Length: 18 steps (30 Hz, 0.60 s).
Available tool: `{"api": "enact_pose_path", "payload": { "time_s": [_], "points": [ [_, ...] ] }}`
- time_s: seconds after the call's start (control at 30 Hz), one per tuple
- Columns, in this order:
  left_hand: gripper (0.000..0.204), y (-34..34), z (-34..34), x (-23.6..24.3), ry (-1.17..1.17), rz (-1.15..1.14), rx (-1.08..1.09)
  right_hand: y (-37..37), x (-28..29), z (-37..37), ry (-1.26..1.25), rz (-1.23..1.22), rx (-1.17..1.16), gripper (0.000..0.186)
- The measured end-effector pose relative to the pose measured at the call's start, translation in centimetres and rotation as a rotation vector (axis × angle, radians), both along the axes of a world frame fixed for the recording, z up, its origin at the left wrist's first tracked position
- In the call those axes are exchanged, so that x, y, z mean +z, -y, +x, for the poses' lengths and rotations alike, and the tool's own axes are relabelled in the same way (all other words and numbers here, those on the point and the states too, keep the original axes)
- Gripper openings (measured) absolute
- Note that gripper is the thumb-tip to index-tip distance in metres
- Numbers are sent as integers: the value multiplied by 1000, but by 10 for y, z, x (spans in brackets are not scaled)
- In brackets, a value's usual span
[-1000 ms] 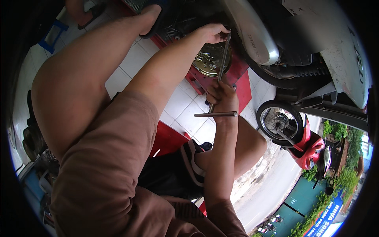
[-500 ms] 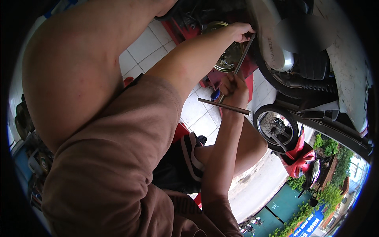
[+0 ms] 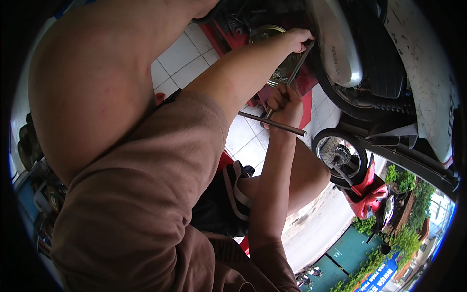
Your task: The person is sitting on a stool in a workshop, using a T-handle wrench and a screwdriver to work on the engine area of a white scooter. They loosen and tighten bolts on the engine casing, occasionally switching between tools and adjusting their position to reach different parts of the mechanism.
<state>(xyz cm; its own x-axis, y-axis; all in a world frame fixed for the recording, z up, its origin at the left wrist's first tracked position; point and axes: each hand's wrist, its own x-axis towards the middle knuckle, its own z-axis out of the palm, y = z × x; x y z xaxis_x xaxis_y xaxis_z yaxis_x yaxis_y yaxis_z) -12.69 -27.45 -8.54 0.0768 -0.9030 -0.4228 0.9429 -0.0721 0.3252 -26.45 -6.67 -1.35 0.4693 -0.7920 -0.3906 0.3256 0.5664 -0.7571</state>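
T-wrench [image 3: 287, 90] is running as a long metal shaft from the crossbar near the middle of the view up to the scooter's underside at top. Right hand [image 3: 284, 101] is wrapping closed around the shaft just above the crossbar, which is sticking out to both sides below the fist. Left hand [image 3: 299, 39] is gripping the shaft's upper end, fingers curled shut on it, right beside the silver muffler [image 3: 335, 46]. Round metal engine cover [image 3: 277, 53] is sitting just behind the shaft, red stand parts around it. Scooter [image 3: 418, 73] is filling the top right, white body. White tile floor [image 3: 182, 53] is showing at upper left. Another scooter's front wheel [image 3: 338, 155] and red fender are lying further right.
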Motion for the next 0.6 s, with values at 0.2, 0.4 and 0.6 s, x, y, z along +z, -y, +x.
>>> {"api": "enact_pose_path", "payload": {
  "time_s": [0.2, 0.4, 0.6],
  "points": [
    [13, -1, 4, 2, 42, 18, -22, -6, 1, 12, -56, -4, -54, 33],
    [15, -3, 6, 9, 76, 14, -92, -8, 9, 18, -20, 5, -74, 19],
    [14, 9, 6, 2, 170, 74, -54, -9, 10, 31, -68, 36, -143, 16]
  ]
}}
